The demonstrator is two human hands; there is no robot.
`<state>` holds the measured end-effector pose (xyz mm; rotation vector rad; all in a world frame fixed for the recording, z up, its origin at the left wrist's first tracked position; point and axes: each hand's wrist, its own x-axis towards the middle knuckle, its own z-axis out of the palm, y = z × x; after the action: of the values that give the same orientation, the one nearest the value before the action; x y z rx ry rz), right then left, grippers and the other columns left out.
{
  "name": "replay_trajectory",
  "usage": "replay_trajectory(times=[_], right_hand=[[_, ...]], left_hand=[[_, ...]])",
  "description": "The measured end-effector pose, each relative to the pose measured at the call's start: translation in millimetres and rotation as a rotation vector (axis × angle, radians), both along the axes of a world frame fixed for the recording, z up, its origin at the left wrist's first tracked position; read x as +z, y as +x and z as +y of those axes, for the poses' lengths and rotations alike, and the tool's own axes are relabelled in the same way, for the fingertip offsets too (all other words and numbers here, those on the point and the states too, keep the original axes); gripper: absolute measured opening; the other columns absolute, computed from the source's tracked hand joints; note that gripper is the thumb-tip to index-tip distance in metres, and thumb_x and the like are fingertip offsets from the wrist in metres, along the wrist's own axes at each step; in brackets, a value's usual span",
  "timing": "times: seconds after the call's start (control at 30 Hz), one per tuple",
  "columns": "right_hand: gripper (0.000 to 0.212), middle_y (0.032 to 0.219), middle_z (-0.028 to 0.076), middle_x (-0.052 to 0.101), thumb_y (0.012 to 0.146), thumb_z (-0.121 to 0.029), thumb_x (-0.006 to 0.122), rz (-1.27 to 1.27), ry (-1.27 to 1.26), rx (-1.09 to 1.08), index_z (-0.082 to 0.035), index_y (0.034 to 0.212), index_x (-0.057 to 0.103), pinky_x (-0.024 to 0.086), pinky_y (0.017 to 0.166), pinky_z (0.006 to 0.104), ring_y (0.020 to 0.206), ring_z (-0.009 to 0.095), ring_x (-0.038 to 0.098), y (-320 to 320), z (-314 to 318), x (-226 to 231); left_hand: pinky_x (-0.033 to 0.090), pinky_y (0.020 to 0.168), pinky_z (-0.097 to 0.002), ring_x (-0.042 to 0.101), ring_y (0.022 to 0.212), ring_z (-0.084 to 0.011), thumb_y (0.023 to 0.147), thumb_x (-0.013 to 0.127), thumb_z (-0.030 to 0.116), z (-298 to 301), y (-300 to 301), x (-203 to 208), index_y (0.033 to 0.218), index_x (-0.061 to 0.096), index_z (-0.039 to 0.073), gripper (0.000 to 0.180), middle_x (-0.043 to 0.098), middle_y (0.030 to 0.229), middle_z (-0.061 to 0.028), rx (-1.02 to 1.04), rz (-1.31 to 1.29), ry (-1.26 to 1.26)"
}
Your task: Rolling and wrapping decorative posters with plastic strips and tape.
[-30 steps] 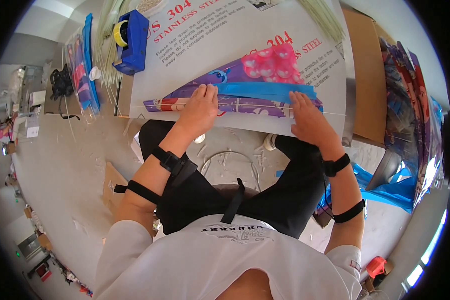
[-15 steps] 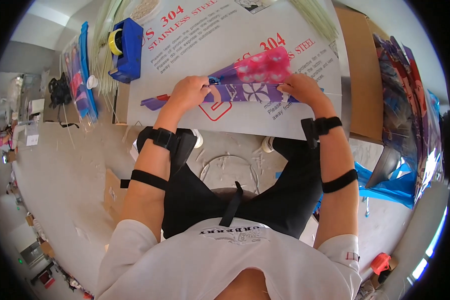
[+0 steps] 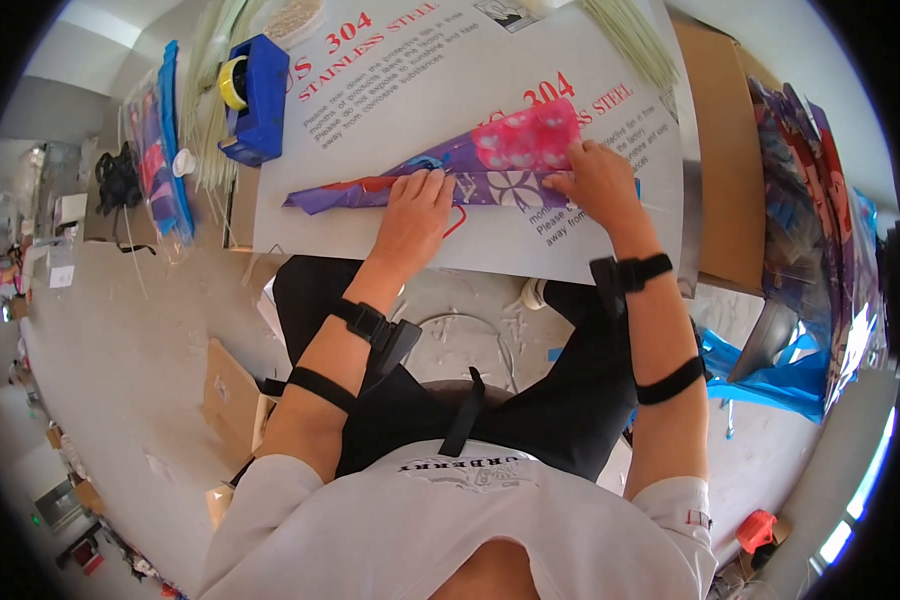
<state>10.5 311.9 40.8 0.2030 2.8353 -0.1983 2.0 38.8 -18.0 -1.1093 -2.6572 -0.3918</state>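
A glossy printed sheet (image 3: 525, 140), purple with a pink heart-patterned part, lies folded into a long narrow wedge across the work surface. Its pointed end is at the left and its wide end at the right. My left hand (image 3: 417, 212) rests on the near folded strip, fingers laid flat across its middle. At the right end my right hand (image 3: 607, 190) grips the sheet's edge between thumb and curled fingers. Part of the right edge is hidden under that hand.
The white printed board (image 3: 390, 110) covers the table. A blue tape dispenser (image 3: 257, 100) with yellow tape stands at the far left, near thin pale rods (image 3: 210, 120). More rods (image 3: 630, 40) lie far right. A cardboard box (image 3: 730, 160) and plastic-wrapped printed sheets (image 3: 820, 200) are at the right.
My left hand has shifted right and nearer, going from a pinch to flat fingers on the strip. The right hand has moved slightly, its fingers now higher on the sheet's right edge.
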Motion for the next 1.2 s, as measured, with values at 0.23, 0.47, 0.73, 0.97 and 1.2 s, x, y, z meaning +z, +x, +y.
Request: replay_trajectory(times=[0.23,0.47,0.73,0.97,1.2], right_hand=[[0.051,0.137,0.018,0.044,0.081,-0.006,0.056,0.439,-0.026,0.441,-0.002,0.131,0.046,0.036,0.104,0.046,0.124,0.034,0.044,50,-7,-54],[0.056,0.146,0.017,0.034,0.084,-0.009,0.056,0.487,-0.042,0.33,-0.003,0.137,0.039,0.023,0.114,0.0451,0.136,0.033,0.031,61,-11,-68],[0.06,0.148,0.014,0.033,0.085,-0.017,0.061,0.514,-0.142,0.317,-0.004,0.139,0.038,0.021,0.114,0.0447,0.137,0.03,0.03,62,-8,-68],[0.059,0.146,0.016,0.036,0.084,-0.013,0.06,0.526,-0.161,0.308,-0.003,0.138,0.039,0.022,0.114,0.0443,0.137,0.031,0.031,63,-5,-73],[0.054,0.14,0.019,0.042,0.079,-0.002,0.055,0.526,-0.136,0.392,0.002,0.132,0.045,0.03,0.111,0.0426,0.134,0.033,0.037,58,1,-68]], left_hand=[[0.038,0.098,-0.0441,0.049,0.114,-0.0327,0.076,0.056,0.0,-14,-5,8,0.119,0.055,0.001,0.043,0.052,0.122,-0.017,-0.037,-0.012,0.116],[0.048,0.074,-0.0383,0.059,0.082,-0.0271,0.071,0.064,-0.002,-131,-12,15,0.087,0.059,0.0,0.016,0.06,0.088,-0.0123,0.763,-0.123,0.389],[0.043,0.054,-0.0338,0.055,0.058,-0.0203,0.078,0.068,0.006,-151,-32,12,0.068,0.059,-0.002,0.016,0.054,0.058,-0.002,0.833,-1.036,0.94],[0.049,0.071,-0.0446,0.06,0.08,-0.0389,0.08,0.062,0.006,-126,-34,1,0.087,0.061,-0.001,0.01,0.064,0.082,-0.0139,1.042,-0.167,0.125],[0.038,0.1,-0.045,0.051,0.115,-0.0342,0.087,0.049,0.005,-18,3,19,0.123,0.052,-0.002,0.036,0.054,0.121,-0.0194,-0.044,0.044,0.041]])
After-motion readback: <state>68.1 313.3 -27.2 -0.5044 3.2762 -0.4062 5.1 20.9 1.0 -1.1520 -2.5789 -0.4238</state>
